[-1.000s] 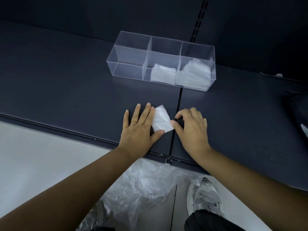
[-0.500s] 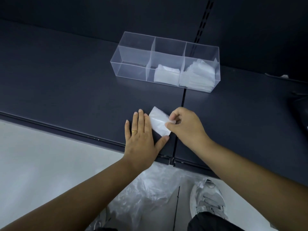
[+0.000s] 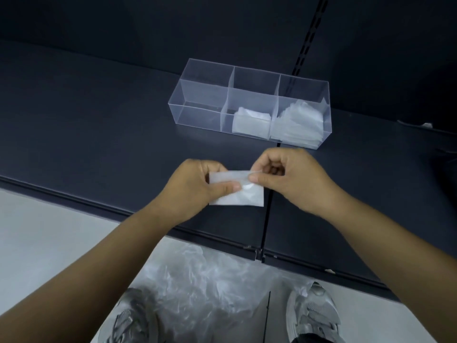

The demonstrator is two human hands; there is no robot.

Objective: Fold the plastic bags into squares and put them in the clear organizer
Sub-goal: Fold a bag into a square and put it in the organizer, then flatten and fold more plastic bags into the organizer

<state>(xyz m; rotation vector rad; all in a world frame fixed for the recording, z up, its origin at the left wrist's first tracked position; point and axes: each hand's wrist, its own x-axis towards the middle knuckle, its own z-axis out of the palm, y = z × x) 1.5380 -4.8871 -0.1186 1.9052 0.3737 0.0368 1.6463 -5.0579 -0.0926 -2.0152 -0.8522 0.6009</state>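
A small folded white plastic bag (image 3: 243, 196) is held up above the dark shelf, between both hands. My left hand (image 3: 195, 184) pinches its left side with the thumb on top. My right hand (image 3: 289, 179) pinches its upper right edge between thumb and curled fingers. Behind them stands the clear organizer (image 3: 205, 95) with three compartments. Its left compartment holds nothing, the middle one holds a few folded bags (image 3: 251, 122), and the right one holds a taller stack of folded bags (image 3: 299, 125).
The dark shelf (image 3: 99, 125) has a vertical seam (image 3: 268, 219) just right of the held bag. Its front edge runs below my forearms. On the pale floor below lie crumpled clear plastic bags (image 3: 205, 288), between my two grey shoes (image 3: 311, 313).
The folded bag has come up off the shelf. My left hand, which lay flat beside it, now pinches it, and my right hand holds its upper edge.
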